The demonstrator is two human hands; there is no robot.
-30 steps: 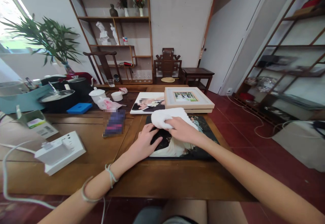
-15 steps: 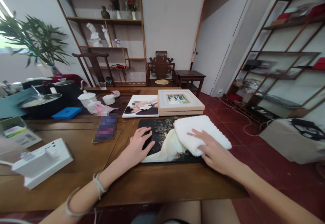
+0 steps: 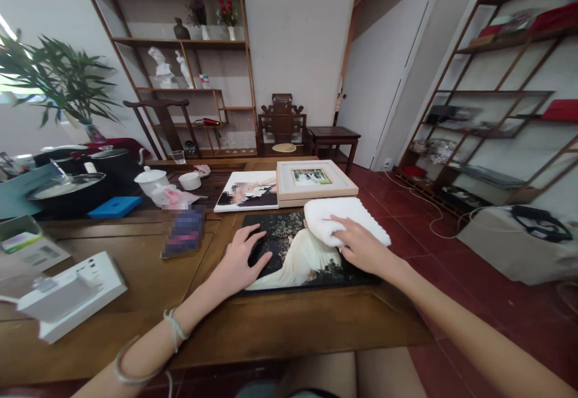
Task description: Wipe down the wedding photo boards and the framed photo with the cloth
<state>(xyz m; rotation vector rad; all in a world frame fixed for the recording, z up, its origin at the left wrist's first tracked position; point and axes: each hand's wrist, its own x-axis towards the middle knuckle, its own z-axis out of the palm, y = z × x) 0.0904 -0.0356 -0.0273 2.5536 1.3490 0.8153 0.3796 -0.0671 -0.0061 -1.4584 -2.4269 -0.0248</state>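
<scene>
A dark photo panel (image 3: pixel 298 259) with a pale, flowing dress printed on it lies flat on the wooden table near its front edge. My left hand (image 3: pixel 241 256) rests on the panel's left end, fingers spread and holding nothing. A folded white towel (image 3: pixel 361 217) covers the panel's upper right part. On the towel's near left side, my right hand (image 3: pixel 361 244) grips and presses it against the panel, with some fingertips sunk in the cloth. The towel hides part of the picture beneath.
Behind the panel lie a white-edged photo print (image 3: pixel 230 193) and a light wooden picture frame (image 3: pixel 316 190). To the left are a white power strip (image 3: pixel 85 289), a blurred purple packet (image 3: pixel 185 229), a blue box (image 3: pixel 115 206), a white teapot (image 3: pixel 151 181) and a dark pan (image 3: pixel 67 190).
My right hand and the towel have moved left and slightly up across the panel, uncovering its lower right part. My left hand stays on the left end. The view has shifted slightly.
</scene>
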